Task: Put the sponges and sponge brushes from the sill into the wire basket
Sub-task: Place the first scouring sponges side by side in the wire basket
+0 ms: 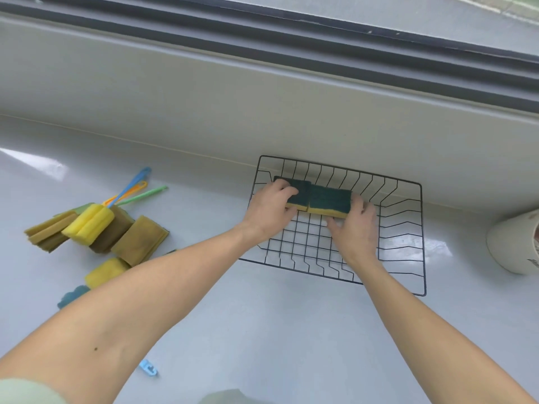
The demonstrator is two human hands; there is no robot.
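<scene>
A black wire basket (408, 228) stands on the pale sill against the window frame. Inside it, side by side near the far wall, are two yellow sponges with dark green scouring tops. My left hand (269, 211) grips the left sponge (302, 189) and my right hand (354, 225) grips the right sponge (329, 201). On the sill at the left lies a pile of several brownish-yellow sponges (140, 240). Across it rests a bright yellow sponge brush head (89, 221) with blue, orange and green handles (140, 186) behind.
Another yellow sponge (106, 274) and a teal sponge (73, 295) lie partly under my left forearm. A small blue clip (148, 368) lies near the front. A white pot (516, 246) stands at the right edge. The dark window track runs along the back.
</scene>
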